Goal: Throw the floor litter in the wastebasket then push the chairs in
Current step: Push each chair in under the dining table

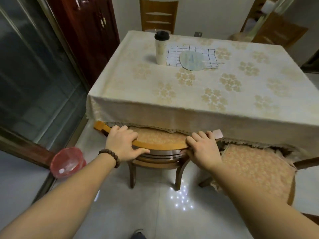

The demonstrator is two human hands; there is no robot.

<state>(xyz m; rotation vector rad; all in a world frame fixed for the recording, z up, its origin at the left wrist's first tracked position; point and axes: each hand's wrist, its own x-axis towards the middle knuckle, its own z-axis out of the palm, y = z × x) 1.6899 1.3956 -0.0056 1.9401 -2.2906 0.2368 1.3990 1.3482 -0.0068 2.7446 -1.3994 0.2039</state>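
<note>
While a second chair (259, 169) stands out at 3 o'clock, both hands grip one chair's (160, 147) back.
Left hand (123, 145) and right hand (202, 149) curl fingers over its rail; wastebasket (66, 162) at 9 o'clock.

We view the scene through one wide-angle head camera, looking forward and steeply down from above the near edge of the surface (198, 94); the far edge lies near the frame's top.

Glossy wooden chair (160, 147); matt cloth tablecloth (189, 94); shiny tiled floor (155, 213).
</note>
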